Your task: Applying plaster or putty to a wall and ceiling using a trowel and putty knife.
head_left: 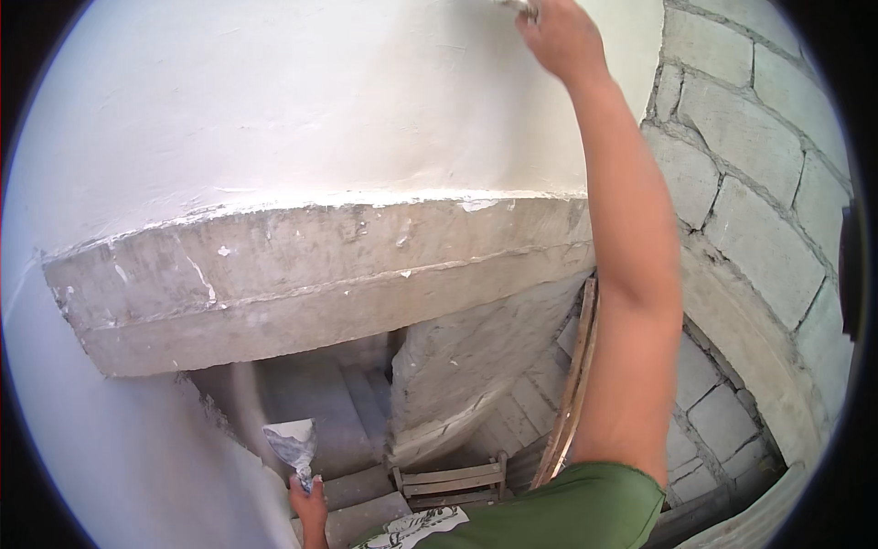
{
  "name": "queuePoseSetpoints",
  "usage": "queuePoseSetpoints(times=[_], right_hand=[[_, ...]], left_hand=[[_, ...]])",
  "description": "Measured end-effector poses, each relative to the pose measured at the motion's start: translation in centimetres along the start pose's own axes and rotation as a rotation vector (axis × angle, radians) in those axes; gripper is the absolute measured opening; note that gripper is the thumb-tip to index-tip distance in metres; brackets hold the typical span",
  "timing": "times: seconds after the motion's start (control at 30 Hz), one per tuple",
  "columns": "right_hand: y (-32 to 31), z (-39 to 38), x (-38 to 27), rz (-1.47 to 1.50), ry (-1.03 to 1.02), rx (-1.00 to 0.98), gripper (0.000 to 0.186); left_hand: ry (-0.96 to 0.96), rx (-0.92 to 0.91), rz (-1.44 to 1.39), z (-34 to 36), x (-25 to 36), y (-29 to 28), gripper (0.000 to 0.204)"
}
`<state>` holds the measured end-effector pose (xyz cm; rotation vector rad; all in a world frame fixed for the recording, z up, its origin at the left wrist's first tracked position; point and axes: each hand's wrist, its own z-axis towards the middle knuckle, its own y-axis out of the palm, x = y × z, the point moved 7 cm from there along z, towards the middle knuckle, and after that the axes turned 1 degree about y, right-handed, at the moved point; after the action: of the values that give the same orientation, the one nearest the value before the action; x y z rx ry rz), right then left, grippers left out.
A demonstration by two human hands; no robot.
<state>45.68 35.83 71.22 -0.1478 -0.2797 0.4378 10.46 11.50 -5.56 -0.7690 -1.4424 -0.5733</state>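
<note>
My right arm reaches high up to the white plastered wall (302,101). At the top edge, my right hand (567,41) is closed round a hand tool (519,6) with a pale, smeared end. Most of that tool is hidden by my fist or cut off by the frame, so its kind does not show. Low down, my left hand (309,503) grips a putty knife (294,445) by its handle, blade upward. White and grey paste coats its wide blade. The knife is apart from the wall.
A rough concrete beam (338,256) with white splatters runs below the plaster. On the right stands a wall of grey blocks (750,137). Beneath are a wooden chair or ladder-like frame (453,480), wooden rails (572,384) and concrete steps (357,489) dropping away.
</note>
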Motion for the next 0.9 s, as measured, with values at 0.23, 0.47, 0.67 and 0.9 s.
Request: queuePoseSetpoints(times=[0.23,0.47,0.67,0.9], right_hand=[[5.7,-3.8,0.4,-0.103,0.016,0.057,0.044],[6.7,-19.0,-6.4,0.068,-0.083,-0.308,0.051],[-0.4,0.5,-3.1,-0.145,-0.047,0.068,0.048],[3.1,1.9,-1.7,-0.102,0.108,-0.120,0.043]], left_hand=[[-0.129,-0.006,-0.168,-3.9,0.8,1.3,0.016],[0.232,-0.034,0.183,-1.4,0.9,-0.5,0.020],[0.121,-0.055,0.026,1.4,0.2,-0.9,0.013],[-0.103,0.027,-0.301,-1.7,0.6,-0.7,0.010]])
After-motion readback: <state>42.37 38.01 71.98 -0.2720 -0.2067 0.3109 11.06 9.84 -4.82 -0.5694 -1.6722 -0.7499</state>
